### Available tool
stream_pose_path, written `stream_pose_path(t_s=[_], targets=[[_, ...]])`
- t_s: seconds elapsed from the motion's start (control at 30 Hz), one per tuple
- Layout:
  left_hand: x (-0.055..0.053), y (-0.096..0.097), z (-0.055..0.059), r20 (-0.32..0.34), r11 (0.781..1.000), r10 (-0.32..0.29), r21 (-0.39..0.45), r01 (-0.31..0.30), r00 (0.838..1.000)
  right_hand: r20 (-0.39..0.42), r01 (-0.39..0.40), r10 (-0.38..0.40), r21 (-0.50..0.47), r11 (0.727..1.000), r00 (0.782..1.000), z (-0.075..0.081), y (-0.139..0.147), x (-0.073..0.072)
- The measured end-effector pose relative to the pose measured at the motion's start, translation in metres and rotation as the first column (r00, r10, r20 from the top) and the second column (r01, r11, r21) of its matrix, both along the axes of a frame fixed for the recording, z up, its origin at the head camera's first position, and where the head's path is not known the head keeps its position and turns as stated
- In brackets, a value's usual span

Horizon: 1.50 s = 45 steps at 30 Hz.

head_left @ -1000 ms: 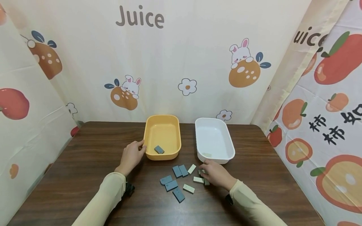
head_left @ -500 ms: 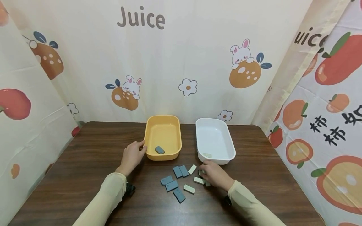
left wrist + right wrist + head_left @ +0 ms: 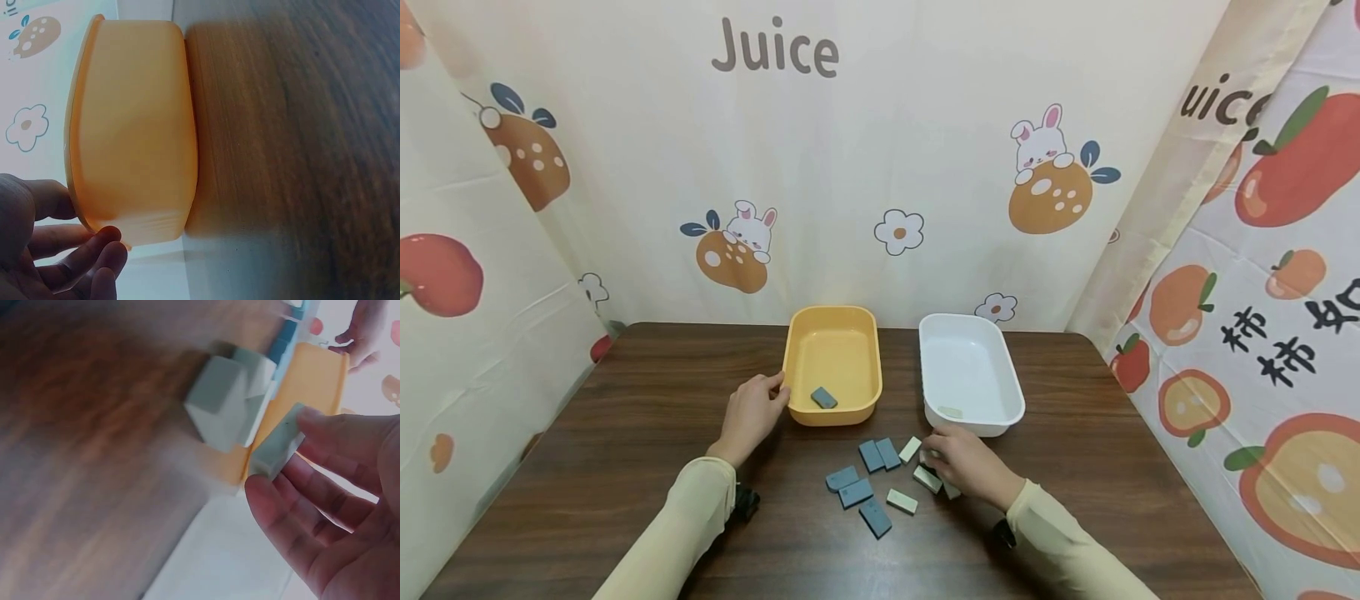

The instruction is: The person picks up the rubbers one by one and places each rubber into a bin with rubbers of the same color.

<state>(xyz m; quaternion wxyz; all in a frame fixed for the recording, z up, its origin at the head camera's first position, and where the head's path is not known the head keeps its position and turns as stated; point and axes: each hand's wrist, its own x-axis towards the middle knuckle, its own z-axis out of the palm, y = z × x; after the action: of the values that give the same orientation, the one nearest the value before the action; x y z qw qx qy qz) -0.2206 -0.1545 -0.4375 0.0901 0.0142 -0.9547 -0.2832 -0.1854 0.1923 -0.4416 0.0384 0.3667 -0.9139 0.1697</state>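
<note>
My left hand [image 3: 751, 419] grips the near left rim of the yellow tray [image 3: 833, 354]; in the left wrist view its thumb and fingers are at the rim's corner. A dark blue-grey block [image 3: 823, 397] lies in that tray. Between thumb and fingertips, my right hand [image 3: 972, 468] pinches a pale green block [image 3: 278, 442], just in front of the white tray [image 3: 967, 362]. More pale blocks [image 3: 219, 400] are close by the fingers, one partly hidden under the hand in the head view. A pale block [image 3: 951, 412] sits inside the white tray.
Several blue-grey blocks [image 3: 855, 493] lie on the brown table [image 3: 647, 400] before the yellow tray. Pale blocks [image 3: 902, 502] lie to their right. A printed curtain [image 3: 880, 150] hangs behind the table and along both sides.
My right hand has shifted slightly left with the block in its fingers. A pale block beside it has turned from nearly level to slanted. The left hand has stayed at the yellow tray.
</note>
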Motion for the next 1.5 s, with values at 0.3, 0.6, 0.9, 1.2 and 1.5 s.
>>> stream_pose_path(t_s=[0.3, 0.6, 0.9, 1.2, 1.5], targets=[[0.001, 0.000, 0.000, 0.002, 1.000, 0.003, 0.005, -0.003, 1.000, 0.003, -0.064, 0.065, -0.038, 0.997, 0.998, 0.017, -0.002, 0.000], [0.000, 0.001, 0.000, 0.002, 1.000, 0.000, 0.005, 0.000, 1.000, -0.042, -0.099, 0.096, -0.063, 0.993, 0.994, 0.038, 0.004, -0.005], [0.000, 0.001, -0.001, 0.005, 1.000, 0.001, 0.008, -0.001, 1.000, -0.050, -0.048, 0.043, -0.094, 0.994, 0.998, 0.055, 0.023, -0.027], [0.001, 0.001, 0.000, 0.014, 1.000, 0.007, 0.003, -0.007, 1.000, 0.098, 0.073, -0.067, -0.057, 0.996, 0.993, 0.057, 0.040, -0.047], [0.002, 0.001, -0.001, 0.016, 1.000, 0.003, 0.012, -0.003, 1.000, 0.179, 0.138, -0.133, -0.016, 0.990, 0.975, 0.045, 0.051, -0.068]])
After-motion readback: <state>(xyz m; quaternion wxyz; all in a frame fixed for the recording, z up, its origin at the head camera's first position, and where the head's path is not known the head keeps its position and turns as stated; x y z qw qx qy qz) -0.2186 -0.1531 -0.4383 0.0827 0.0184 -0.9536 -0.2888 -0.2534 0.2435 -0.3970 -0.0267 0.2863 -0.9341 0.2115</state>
